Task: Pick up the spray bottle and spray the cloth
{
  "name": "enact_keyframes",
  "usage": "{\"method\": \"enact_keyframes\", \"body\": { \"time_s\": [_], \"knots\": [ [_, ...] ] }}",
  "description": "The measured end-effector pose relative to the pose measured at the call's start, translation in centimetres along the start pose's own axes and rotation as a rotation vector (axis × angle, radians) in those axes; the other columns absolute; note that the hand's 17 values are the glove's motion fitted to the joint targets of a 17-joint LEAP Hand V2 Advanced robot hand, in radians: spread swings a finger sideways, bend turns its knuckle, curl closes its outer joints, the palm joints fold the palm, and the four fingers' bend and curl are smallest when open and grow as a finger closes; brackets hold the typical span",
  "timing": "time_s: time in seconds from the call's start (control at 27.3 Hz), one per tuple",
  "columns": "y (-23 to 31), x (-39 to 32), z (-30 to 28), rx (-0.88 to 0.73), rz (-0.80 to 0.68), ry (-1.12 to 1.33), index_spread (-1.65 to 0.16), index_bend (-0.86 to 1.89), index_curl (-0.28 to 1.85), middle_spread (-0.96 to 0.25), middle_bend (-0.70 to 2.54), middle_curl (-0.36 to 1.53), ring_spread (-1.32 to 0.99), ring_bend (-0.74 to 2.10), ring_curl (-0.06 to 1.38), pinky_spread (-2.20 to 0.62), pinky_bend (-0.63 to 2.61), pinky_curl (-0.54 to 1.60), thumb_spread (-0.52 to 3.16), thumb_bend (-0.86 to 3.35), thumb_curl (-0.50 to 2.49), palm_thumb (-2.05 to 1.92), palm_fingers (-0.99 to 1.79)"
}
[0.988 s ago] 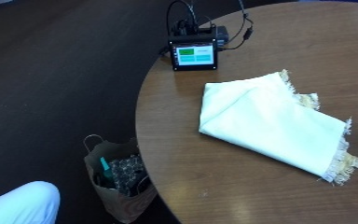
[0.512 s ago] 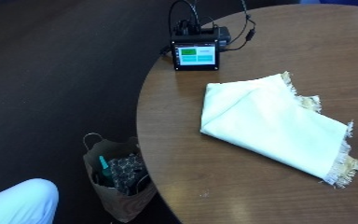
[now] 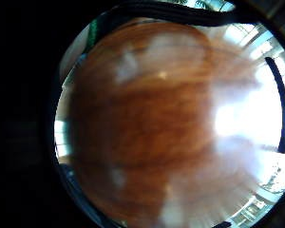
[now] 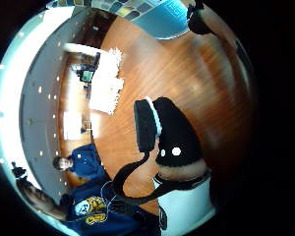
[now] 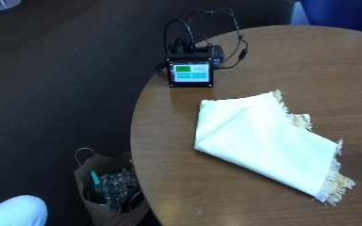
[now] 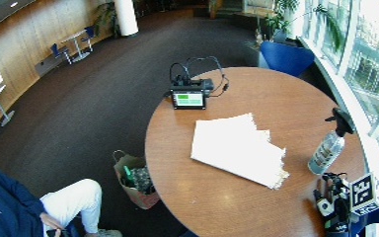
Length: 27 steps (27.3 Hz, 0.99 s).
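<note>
A clear spray bottle (image 6: 326, 147) with a black trigger head stands upright near the table's right edge. The folded cream cloth (image 6: 237, 148) with fringed ends lies flat in the middle of the round wooden table (image 6: 203, 197); it also shows in the outside view as the cloth (image 5: 262, 143). My gloved right hand (image 6: 329, 206) lies low over the table's near right edge, a short way in front of the bottle, fingers stretched out, holding nothing. The thumb (image 4: 169, 132) sticks out over bare wood, with the cloth (image 4: 105, 81) far across the table. The little finger side view shows only blurred table top (image 3: 147, 133).
A small black device (image 5: 191, 70) with a lit green screen and looped cables sits at the table's far left edge. A brown paper bag (image 5: 109, 188) stands on the dark carpet beside the table. A seated person's white-trousered knee (image 5: 8, 212) shows at the lower left.
The outside picture has shifted slightly, so its camera moved. The cloth and the device lie where they were.
</note>
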<state>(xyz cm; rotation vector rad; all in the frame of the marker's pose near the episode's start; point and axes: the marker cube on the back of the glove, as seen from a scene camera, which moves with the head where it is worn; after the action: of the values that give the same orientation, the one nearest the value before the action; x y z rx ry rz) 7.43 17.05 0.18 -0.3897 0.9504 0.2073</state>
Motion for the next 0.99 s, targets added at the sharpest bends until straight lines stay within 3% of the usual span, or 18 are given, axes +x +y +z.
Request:
{"method": "enact_keyframes", "body": {
  "time_s": [0.99],
  "knots": [
    [-0.8,1.2,-3.2,0.042,0.028,0.036,-0.36,0.37,0.41,-0.06,0.19,0.34,-0.04,0.17,0.23,0.24,0.16,0.15,1.31,-0.01,0.31,0.54,0.49]
  ]
}}
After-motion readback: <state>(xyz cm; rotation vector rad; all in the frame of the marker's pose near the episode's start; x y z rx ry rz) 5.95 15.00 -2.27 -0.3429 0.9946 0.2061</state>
